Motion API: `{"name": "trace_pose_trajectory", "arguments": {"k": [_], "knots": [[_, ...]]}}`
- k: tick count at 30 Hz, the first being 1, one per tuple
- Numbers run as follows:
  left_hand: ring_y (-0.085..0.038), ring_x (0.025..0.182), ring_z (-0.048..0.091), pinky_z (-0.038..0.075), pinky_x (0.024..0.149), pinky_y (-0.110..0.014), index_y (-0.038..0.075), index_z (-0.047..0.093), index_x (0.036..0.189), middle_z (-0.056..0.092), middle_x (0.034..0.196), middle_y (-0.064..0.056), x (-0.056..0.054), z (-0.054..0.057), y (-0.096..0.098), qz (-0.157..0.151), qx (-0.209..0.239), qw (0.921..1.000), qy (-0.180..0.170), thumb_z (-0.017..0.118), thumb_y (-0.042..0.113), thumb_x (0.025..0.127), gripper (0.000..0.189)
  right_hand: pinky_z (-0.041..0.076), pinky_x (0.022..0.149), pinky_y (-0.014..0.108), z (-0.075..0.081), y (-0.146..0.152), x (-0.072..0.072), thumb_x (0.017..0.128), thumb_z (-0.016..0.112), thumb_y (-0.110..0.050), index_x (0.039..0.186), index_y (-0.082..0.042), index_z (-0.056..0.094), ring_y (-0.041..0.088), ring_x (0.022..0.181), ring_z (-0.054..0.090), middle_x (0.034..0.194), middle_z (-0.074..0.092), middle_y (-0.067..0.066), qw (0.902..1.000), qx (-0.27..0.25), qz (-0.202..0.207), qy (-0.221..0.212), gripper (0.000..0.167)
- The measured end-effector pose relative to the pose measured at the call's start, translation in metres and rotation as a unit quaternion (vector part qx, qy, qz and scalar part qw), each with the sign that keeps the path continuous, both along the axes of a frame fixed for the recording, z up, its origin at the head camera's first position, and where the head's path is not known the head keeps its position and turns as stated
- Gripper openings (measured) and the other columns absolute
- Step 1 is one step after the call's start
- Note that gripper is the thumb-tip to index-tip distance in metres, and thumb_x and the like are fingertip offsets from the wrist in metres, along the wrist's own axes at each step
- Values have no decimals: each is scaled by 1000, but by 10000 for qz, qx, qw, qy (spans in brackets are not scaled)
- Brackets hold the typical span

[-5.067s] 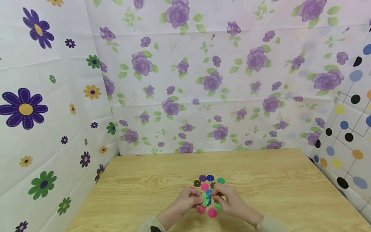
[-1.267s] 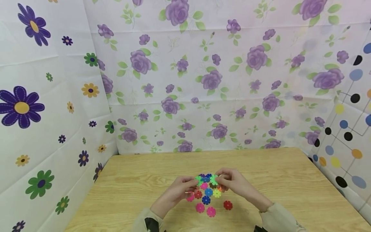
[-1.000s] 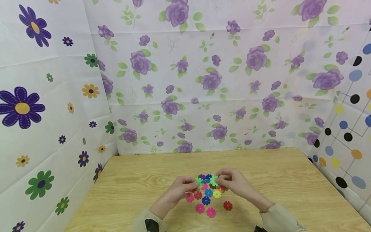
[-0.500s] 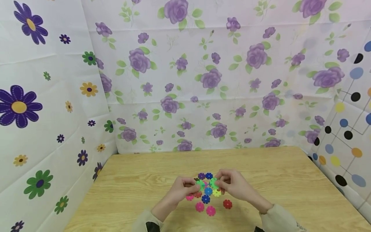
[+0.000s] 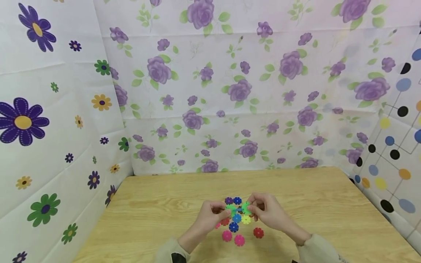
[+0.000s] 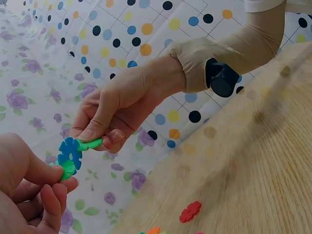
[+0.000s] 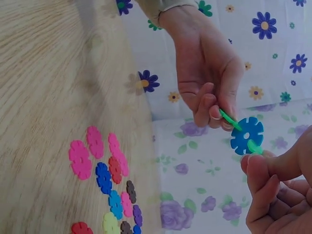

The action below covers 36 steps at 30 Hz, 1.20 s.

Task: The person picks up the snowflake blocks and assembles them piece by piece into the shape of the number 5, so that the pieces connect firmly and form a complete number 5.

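Note:
My left hand [image 5: 208,218] pinches a green slotted plastic disc [image 6: 68,169] between thumb and fingers. In my right hand [image 5: 269,212] a second green disc [image 7: 229,118] would be out of place: there the pinched disc is the green one [image 7: 254,147] nearer the right wrist camera. Between the two stands a blue slotted disc [image 7: 239,142], its edge slots fitted onto both green discs, so the three form one short chain. The chain is held up over the loose discs, off the table in both wrist views.
Loose slotted discs lie on the wooden table [image 5: 158,204] below the hands: pink [image 5: 239,240], red [image 5: 258,233], dark blue [image 5: 234,227], yellow [image 5: 246,219] and purple [image 5: 228,201] among them. Patterned cloths [image 5: 197,91] hang behind and at both sides.
About five seconds ago my right hand held the blue disc at the left hand's green one; now it pinches a second green disc. Lately both hands have shifted slightly, turning the chain.

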<state>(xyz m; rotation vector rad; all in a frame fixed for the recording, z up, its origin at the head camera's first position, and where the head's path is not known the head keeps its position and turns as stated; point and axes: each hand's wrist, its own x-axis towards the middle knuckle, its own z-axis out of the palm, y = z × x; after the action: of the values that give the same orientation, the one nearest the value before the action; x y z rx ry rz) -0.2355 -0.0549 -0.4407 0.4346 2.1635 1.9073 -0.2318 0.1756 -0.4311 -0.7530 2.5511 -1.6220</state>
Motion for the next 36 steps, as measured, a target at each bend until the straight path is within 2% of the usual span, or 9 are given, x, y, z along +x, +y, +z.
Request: {"name": "trace_pose_trajectory", "arguments": {"k": [5, 9, 13, 17, 22, 26, 28, 31, 36], "knots": [[-8, 64, 57, 47, 58, -20, -9, 70, 92, 63, 71, 1, 0, -3, 1, 82, 33, 10000, 27, 66, 5, 89, 15, 51, 47, 26, -5, -2, 0, 94, 62, -9, 88, -6, 63, 14, 53, 59, 66, 63, 7, 9999, -15, -70, 104, 7], [-6, 61, 54, 45, 56, -19, -9, 70, 90, 65, 70, -5, 1, -7, 2, 112, -56, 9997, 211, 67, 2, 88, 12, 49, 46, 24, -10, -4, 1, 94, 61, -7, 86, -5, 62, 11, 51, 57, 65, 62, 14, 9998, 118, -85, 125, 8], [-6, 58, 50, 41, 50, -18, -9, 71, 88, 64, 69, -8, 1, -10, 1, 184, -131, 9993, 282, 66, 2, 88, 11, 49, 45, 23, -11, -8, 1, 94, 60, -4, 85, -3, 61, 9, 51, 56, 63, 61, 9, 9995, 207, -106, 199, 9], [-6, 56, 47, 37, 48, -17, -8, 71, 87, 61, 68, -5, 0, -10, 0, 193, -162, 9993, 281, 65, 1, 88, 11, 49, 45, 23, -11, -10, 0, 94, 59, -2, 85, -2, 61, 9, 51, 56, 62, 60, 2, 9993, 245, -137, 262, 9], [-6, 54, 43, 35, 48, -17, -9, 71, 86, 56, 64, 0, 0, -11, 0, 132, -227, 9991, 333, 66, 0, 88, 11, 50, 46, 24, -15, -10, -1, 93, 60, -2, 84, -3, 61, 13, 51, 58, 62, 61, 7, 9994, 271, -116, 190, 9], [-6, 54, 45, 35, 48, -18, -9, 71, 86, 58, 64, 2, -2, -10, -2, 26, -287, 9990, 356, 66, 1, 88, 11, 50, 46, 24, -18, -9, -3, 93, 60, -4, 85, -4, 61, 17, 52, 59, 62, 61, 5, 9996, 244, -60, 159, 9], [-7, 54, 46, 35, 48, -18, -9, 70, 86, 59, 65, 3, -4, -9, -4, -95, -317, 9990, 308, 65, 2, 89, 12, 51, 47, 25, -19, -8, -6, 94, 60, -5, 86, -5, 62, 16, 52, 59, 63, 62, 4, 9997, 235, -4, 111, 8], [-6, 55, 48, 36, 50, -19, -9, 69, 86, 60, 64, 3, -9, -8, -6, -270, -397, 9986, 221, 65, 6, 90, 16, 52, 49, 27, -22, -7, -10, 95, 60, -8, 92, -3, 63, 13, 54, 60, 67, 64, 10, 9998, 162, 60, -60, 7], [-8, 60, 56, 46, 57, -23, -5, 68, 90, 63, 67, 5, -19, -9, -11, -354, -527, 9980, -31, 63, 14, 93, 21, 50, 52, 22, -25, -6, -17, 96, 59, -15, 103, 1, 63, 9, 58, 61, 78, 65, 23, 9987, -107, 124, -481, 18]]}}
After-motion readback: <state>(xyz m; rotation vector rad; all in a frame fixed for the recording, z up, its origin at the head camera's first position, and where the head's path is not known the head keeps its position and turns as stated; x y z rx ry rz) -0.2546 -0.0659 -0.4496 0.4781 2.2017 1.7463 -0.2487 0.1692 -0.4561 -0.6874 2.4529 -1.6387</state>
